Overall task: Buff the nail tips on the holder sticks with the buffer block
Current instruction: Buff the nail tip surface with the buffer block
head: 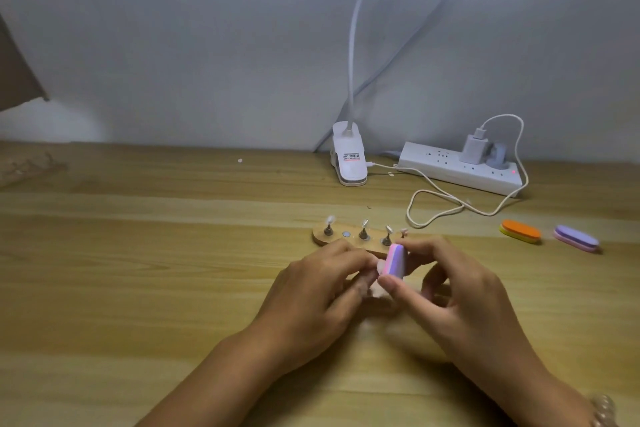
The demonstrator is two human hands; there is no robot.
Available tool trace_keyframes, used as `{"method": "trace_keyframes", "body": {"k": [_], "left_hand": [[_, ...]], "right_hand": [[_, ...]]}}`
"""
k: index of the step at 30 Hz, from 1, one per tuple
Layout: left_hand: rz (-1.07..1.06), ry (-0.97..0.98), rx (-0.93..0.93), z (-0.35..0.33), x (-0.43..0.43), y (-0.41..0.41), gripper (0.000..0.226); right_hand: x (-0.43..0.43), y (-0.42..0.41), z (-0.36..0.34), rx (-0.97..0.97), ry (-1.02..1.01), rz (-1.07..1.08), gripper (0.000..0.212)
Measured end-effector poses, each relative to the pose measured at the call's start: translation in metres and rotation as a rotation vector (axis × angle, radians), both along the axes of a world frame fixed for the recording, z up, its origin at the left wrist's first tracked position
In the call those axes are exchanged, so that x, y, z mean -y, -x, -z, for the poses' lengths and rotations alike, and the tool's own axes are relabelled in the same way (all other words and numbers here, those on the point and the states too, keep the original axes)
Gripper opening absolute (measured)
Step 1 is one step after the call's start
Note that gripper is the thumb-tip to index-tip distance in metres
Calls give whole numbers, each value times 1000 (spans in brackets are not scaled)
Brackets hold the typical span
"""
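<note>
Buffing under way: one nail tip worked in hand, close in front of the wooden base.

The pink-and-purple buffer block [395,260] is gripped on edge by the fingers [398,288] of the right hand [460,291] and set against a pale nail tip [380,265], apparently pinched by the left hand [318,288]; its stick is hidden. In the wooden base [320,240] on the desk [138,270], three holder sticks [363,232] are seen upright, a fourth is half hidden, and one round seat [345,234] is bare. Short, light strokes are judged to be called for next, then the stick's return to that seat.
</note>
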State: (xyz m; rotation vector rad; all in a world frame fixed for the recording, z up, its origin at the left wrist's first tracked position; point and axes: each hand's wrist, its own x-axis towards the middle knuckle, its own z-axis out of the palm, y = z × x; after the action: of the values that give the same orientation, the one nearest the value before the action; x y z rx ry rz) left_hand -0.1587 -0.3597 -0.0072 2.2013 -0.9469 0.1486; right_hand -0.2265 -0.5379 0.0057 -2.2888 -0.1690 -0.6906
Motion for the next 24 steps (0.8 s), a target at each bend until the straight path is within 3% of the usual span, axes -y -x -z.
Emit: {"method": "trace_keyframes", "body": {"k": [4, 7, 11, 16, 21, 24], "left_hand": [[16, -27, -15, 0, -2, 0, 33], [22, -8, 4, 1, -1, 0, 27], [26, 9, -7, 1, -1, -1, 30], [28, 99, -21, 3, 0, -1, 18], [15, 133, -44, 3, 0, -4, 13], [25, 124, -44, 3, 0, -4, 14]], "right_hand": [[-6, 2, 1, 36, 121, -56, 39], [1, 0, 2, -21, -8, 7, 35], [-4, 2, 0, 0, 46, -63, 36], [5, -1, 0, -51, -165, -16, 38], [-5, 3, 1, -42, 47, -93, 36], [1, 2, 1, -52, -12, -18, 36]]}}
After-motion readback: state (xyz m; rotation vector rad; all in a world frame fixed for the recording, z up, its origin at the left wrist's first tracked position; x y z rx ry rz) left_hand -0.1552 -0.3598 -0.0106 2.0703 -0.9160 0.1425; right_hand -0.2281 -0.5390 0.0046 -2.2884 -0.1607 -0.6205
